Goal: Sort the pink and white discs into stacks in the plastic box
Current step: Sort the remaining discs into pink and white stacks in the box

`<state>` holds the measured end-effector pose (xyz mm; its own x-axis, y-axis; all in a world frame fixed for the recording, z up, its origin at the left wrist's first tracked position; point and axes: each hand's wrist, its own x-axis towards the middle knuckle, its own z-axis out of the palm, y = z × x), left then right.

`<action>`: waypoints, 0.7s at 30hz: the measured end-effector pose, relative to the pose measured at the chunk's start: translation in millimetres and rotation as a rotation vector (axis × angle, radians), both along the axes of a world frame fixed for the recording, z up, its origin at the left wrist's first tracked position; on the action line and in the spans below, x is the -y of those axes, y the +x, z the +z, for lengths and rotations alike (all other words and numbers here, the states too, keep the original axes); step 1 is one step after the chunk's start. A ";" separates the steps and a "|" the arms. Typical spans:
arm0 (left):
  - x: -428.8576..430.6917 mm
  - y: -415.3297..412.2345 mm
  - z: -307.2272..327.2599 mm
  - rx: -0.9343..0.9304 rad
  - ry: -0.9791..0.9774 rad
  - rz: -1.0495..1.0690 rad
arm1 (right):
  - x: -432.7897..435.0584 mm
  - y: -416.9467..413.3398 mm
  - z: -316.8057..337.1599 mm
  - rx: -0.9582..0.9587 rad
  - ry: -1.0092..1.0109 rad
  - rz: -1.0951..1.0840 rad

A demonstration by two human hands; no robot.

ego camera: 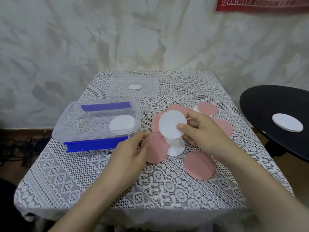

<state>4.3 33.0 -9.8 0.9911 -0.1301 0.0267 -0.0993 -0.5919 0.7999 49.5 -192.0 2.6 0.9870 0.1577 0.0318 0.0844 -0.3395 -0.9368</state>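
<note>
My right hand [199, 129] pinches a white disc [171, 123] by its right edge and holds it lifted over the pile. My left hand [132, 151] grips the left edge of a pink disc [157, 149] lying on the lace cloth. Several pink discs [199, 165] and a white disc [177, 147] lie scattered around them. The clear plastic box [93, 124] with blue clips stands at the left, open, with a white disc [122, 125] inside at its right end.
The box's clear lid [115, 89] lies behind it near the table's far edge. A black round stool [260, 104] at the right carries a white disc stack [287, 125]. The table's front edge is close to my forearms.
</note>
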 end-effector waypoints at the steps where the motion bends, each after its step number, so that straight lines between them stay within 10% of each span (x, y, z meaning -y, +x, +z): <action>1: -0.1 -0.6 -0.1 0.003 -0.002 0.001 | -0.6 -3.2 -0.5 -0.009 -0.042 0.047; 21: -20.2 -10.8 6.4 0.177 0.187 -0.096 | -35.7 -40.0 -7.2 0.147 -0.515 0.149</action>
<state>-6.5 53.2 -3.4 0.9560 -0.2424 0.1650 -0.2907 -0.7090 0.6425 9.4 -156.4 -4.5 0.9439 0.3265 0.0495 0.2837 -0.7248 -0.6278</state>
